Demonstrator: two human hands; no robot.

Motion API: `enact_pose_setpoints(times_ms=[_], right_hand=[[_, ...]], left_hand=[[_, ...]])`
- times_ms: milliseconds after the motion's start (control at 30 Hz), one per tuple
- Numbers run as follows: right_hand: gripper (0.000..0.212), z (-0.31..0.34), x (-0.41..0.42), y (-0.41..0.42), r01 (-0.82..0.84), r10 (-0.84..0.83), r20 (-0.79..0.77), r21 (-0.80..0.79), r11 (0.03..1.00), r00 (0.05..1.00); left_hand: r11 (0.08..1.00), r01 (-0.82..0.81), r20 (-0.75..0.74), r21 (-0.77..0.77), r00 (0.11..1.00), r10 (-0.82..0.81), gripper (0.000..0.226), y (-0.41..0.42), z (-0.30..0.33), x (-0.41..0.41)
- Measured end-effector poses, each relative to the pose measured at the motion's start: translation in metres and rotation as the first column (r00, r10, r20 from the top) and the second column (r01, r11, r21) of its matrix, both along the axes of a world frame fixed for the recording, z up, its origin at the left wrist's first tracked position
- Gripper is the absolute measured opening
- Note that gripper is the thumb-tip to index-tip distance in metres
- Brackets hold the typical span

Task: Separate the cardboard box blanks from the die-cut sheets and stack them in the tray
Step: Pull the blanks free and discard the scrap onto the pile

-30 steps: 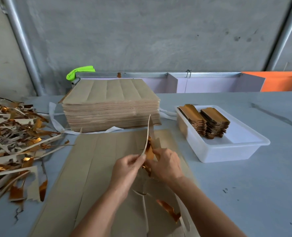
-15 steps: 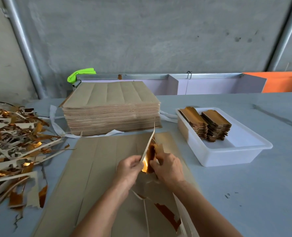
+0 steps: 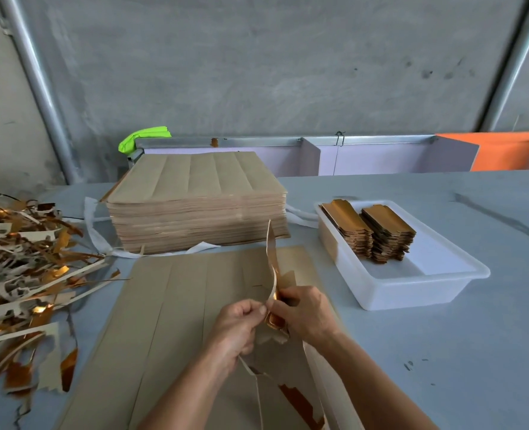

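A brown die-cut sheet (image 3: 179,308) lies flat on the table in front of me. My left hand (image 3: 236,325) pinches a thin waste strip (image 3: 271,256) that curls upward from the sheet. My right hand (image 3: 308,311) grips a gold-faced box blank (image 3: 274,318) right beside the strip, over the sheet's right part. A white plastic tray (image 3: 418,280) at the right holds two stacks of gold blanks (image 3: 371,234). A tall stack of uncut sheets (image 3: 195,200) stands behind the working sheet.
A heap of torn waste strips (image 3: 24,274) covers the table's left side. White strapping (image 3: 92,231) loops around the tall stack. Behind it run a metal rail, lilac panels (image 3: 365,158), an orange panel (image 3: 511,150) and a green cloth (image 3: 142,138). Grey table surface (image 3: 474,352) lies right of me.
The upright strip has peeled further and now stands taller and more curled. Both hands have drawn closer together around the blank; the view has shifted slightly.
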State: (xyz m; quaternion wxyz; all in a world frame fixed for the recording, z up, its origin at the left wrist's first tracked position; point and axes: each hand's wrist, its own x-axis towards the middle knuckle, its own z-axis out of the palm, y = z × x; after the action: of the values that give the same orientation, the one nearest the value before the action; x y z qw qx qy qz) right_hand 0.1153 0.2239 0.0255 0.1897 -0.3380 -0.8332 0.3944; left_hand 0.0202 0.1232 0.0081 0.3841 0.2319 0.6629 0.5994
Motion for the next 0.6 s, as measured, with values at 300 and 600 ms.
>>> enact_pose_setpoints(times_ms=[300,600], right_hand=[[0.012,0.000,0.006,0.005,0.001,-0.004,-0.035,-0.075,0.997,0.999],[0.020,0.004,-0.001,0.013,0.113,-0.115,-0.006,-0.116,0.987,0.993]], left_hand=[[0.992,-0.052,-0.058,0.112,0.997,0.059,0.025,-0.002,0.003,-0.005],[0.998,0.010,-0.064,0.060,0.998,-0.006,0.028,0.001,0.003,0.002]])
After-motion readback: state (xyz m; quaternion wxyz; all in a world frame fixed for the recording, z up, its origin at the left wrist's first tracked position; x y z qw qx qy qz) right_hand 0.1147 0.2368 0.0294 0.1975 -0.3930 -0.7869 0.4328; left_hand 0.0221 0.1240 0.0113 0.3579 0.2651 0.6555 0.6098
